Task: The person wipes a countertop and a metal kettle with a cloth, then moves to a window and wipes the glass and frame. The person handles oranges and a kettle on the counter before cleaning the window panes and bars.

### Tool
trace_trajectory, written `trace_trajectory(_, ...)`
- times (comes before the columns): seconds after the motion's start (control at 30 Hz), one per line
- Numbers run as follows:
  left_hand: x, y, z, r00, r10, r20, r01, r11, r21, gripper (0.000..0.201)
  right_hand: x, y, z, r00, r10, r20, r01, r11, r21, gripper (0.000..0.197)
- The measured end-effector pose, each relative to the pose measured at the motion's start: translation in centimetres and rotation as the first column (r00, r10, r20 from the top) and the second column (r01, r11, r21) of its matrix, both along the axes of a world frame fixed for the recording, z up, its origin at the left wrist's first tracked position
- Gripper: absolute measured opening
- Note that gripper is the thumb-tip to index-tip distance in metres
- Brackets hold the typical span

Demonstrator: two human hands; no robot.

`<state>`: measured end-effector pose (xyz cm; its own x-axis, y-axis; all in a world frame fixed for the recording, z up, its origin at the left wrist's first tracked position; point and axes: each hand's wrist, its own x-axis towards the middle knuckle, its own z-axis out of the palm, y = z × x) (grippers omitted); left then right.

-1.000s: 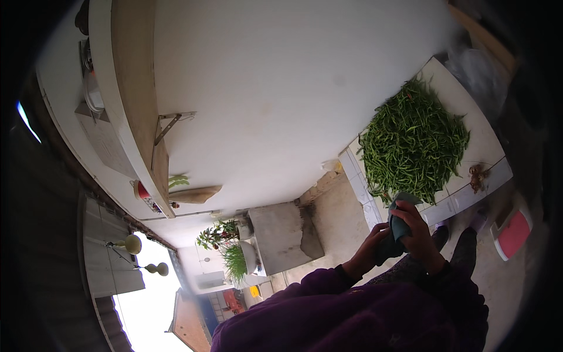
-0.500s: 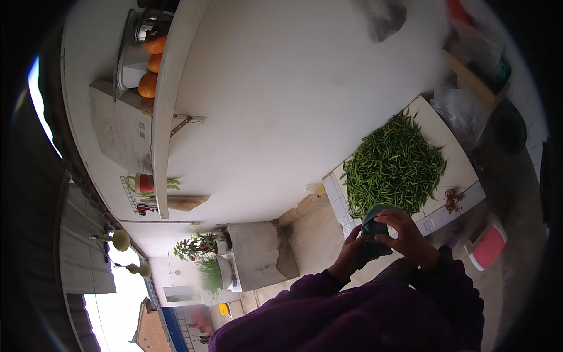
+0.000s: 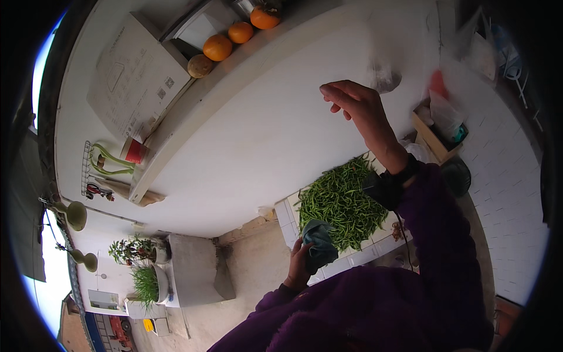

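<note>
My left hand (image 3: 299, 263), at the lower middle, is closed on a bunched dark green cloth (image 3: 321, 245). The cloth hangs by the near edge of a heap of green chili peppers (image 3: 343, 202) and hides a little of it. My right hand (image 3: 358, 108) is lifted high in front of the white wall, below the shelf. Its fingers are loosely bent, partly apart, with nothing seen in them. A black band with a dark box and a cable sits on that wrist.
A wall shelf (image 3: 246, 61) carries orange persimmons (image 3: 217, 47) and a cardboard box (image 3: 135, 76). The peppers lie on a tiled counter (image 3: 286, 220). Potted plants (image 3: 146, 281) stand at the lower left; an open carton (image 3: 431, 135) with bags is at the right.
My right hand has let go of the cloth and risen toward the shelf. My left hand keeps the cloth. The view has swung, bringing the shelf closer.
</note>
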<state>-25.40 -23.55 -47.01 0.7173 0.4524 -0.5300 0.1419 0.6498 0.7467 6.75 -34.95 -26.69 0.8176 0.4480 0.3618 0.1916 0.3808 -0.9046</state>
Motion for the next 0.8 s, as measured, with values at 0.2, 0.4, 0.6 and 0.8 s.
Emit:
trace_trajectory(0.2, -0.3, 2.1, 0.4, 0.987, 0.063, 0.145, -0.064, 0.998, 0.004, 0.032, 0.7, 6.6, 5.3, 0.978, 0.148, -0.146, -0.169, 0.975, -0.144, 0.058)
trace_trajectory(0.4, 0.2, 3.4, 1.1, 0.972, 0.054, 0.231, -0.065, 0.997, 0.039, 0.03, -0.6, 9.1, 4.6, 0.972, 0.22, -0.087, -0.232, 0.958, -0.167, 0.022)
trace_trajectory(0.6, 0.9, 4.0, 1.6, 0.963, 0.045, 0.264, -0.053, 0.998, 0.024, 0.028, -0.7, 2.4, 0.9, 0.999, 0.037, -0.015, -0.04, 0.969, -0.244, 0.021)
trace_trajectory(0.8, 3.0, 4.0, 1.4, 0.956, -0.086, 0.279, 0.078, 0.996, 0.037, 0.026, -0.3, -15.4, -7.8, 0.949, -0.316, 0.01, 0.295, 0.874, -0.386, 0.021)
